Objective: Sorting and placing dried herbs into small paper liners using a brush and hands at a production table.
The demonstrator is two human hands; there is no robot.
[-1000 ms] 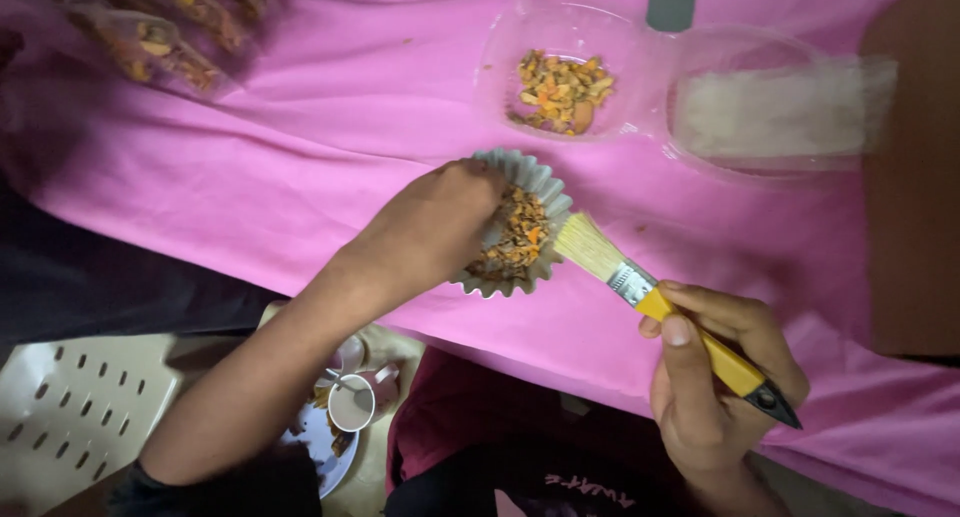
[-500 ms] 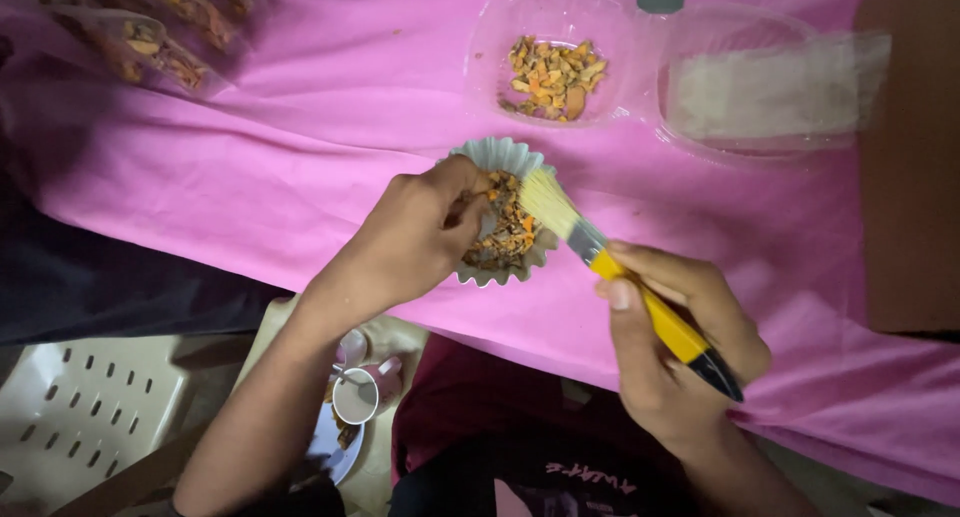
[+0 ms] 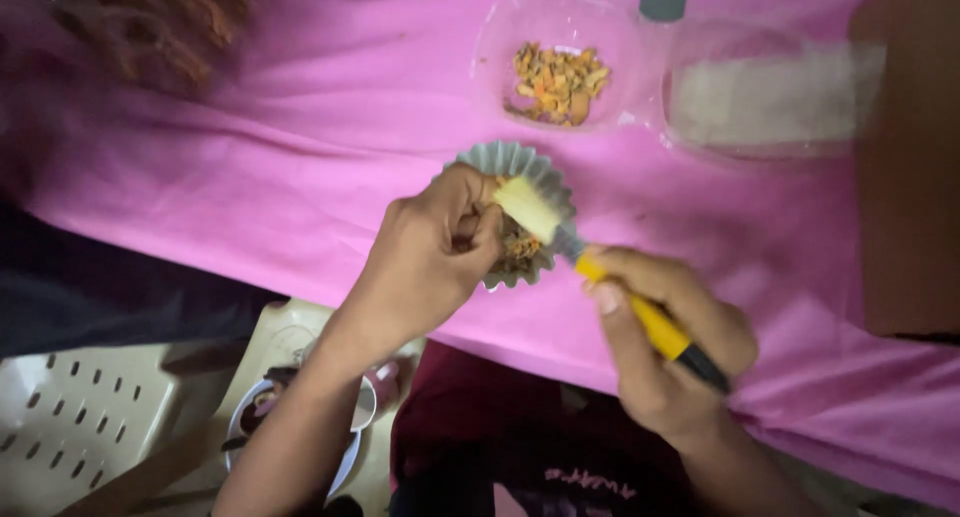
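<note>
Head view: brush (image 3: 600, 277) meets foil cup (image 3: 515, 212) at frame centre.
I see my left hand (image 3: 430, 257) pinching the cup's near rim; my right hand (image 3: 665, 352), closed around the yellow handle, slants the brush from lower right, bristles over the filling, on pink cloth (image 3: 300, 177).

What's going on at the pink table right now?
A person sits at a table covered in pink cloth. The left hand steadies a fluted foil cup holding orange-brown bits. The right hand grips a yellow-handled brush, its pale bristles resting on the cup's filling. Farther back, a clear dish holds more of the orange-brown bits, and beside it another clear container holds something pale.
</note>
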